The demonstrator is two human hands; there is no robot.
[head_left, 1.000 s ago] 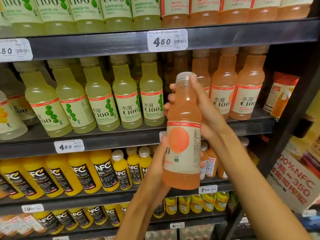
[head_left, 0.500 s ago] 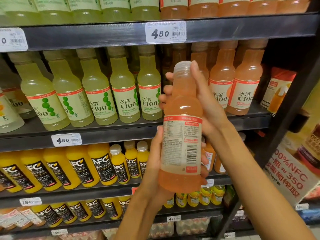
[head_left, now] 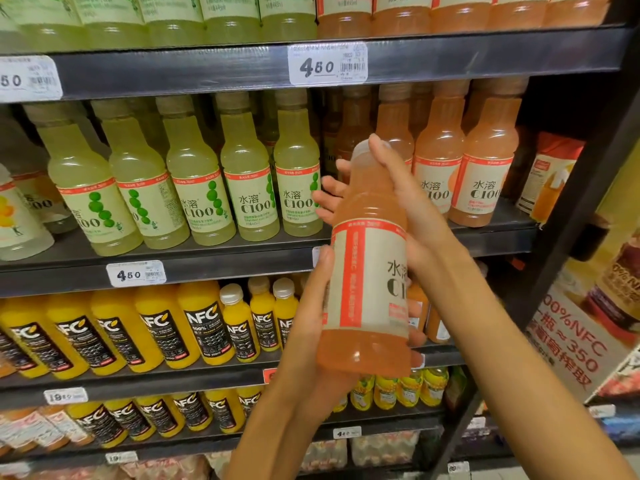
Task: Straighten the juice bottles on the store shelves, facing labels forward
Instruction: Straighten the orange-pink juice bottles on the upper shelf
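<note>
head view: one pink-orange juice bottle [head_left: 367, 258] held up in front of the shelves, clear of them, between both hands. bottle leans a little, cap end tipped up-left, translucent cap, pale cream label with a red band on top and a red vertical strip facing the camera; the "水溶 c1" print sits at the label's right edge, so the front is turned partly to the right. liquid shows above and below the label.

left hand [head_left: 311, 327] grips the lower half from the left, thumb lying up the label's left edge, fingertips peeking out on the far right side near the base. right hand [head_left: 401, 202] wraps the neck and shoulder from the right, index finger over the cap, other fingers sticking out past the bottle's left side.

behind the right hand: row of matching orange c100 bottles [head_left: 485, 168] on the middle shelf [head_left: 207, 268], labels mostly forward. left of the hands: green c100 bottles [head_left: 249, 174], several turned off-front. below, left of the left hand: yellow nfc bottles [head_left: 204, 323]. price tag "450" [head_left: 327, 64] above the hands on the upper shelf edge. right of the right forearm: a poster [head_left: 581, 344] with red print.
</note>
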